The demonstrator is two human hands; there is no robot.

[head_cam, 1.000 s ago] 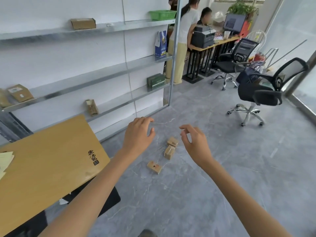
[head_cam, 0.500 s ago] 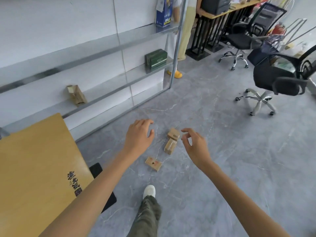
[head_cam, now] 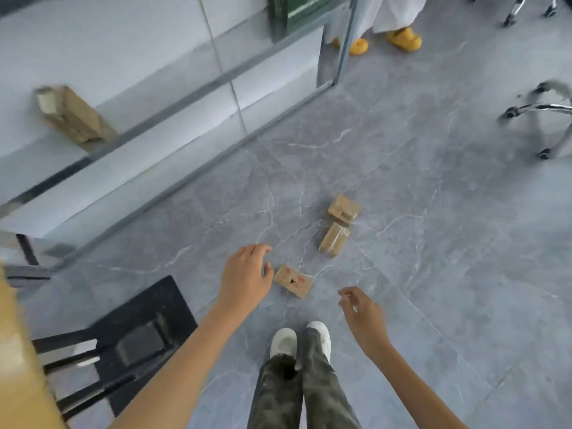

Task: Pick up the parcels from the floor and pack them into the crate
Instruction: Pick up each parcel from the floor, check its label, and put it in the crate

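Three small cardboard parcels lie on the grey floor. The nearest parcel [head_cam: 294, 280] is flat, with red marks and a dark spot. A taped parcel [head_cam: 334, 239] lies beyond it, and a third parcel [head_cam: 343, 209] with a barcode label sits just behind that. My left hand [head_cam: 246, 278] hovers beside the nearest parcel's left end, fingers loosely curled, holding nothing. My right hand [head_cam: 360, 311] hangs lower right of that parcel, fingers relaxed and empty. A black crate [head_cam: 139, 339] sits on the floor at lower left.
A metal shelf unit [head_cam: 173, 97] runs along the left wall with a brown packet [head_cam: 72, 116] and a green box [head_cam: 294, 10] on it. A wooden tabletop [head_cam: 18, 382] is at the lower left edge. A chair base [head_cam: 538, 119] stands right. Another person's yellow shoes [head_cam: 402, 37] are ahead.
The view has tilted down and moved closer to the parcels. Both hands have dropped toward the floor, the left one now beside the nearest parcel. My feet have come into view.
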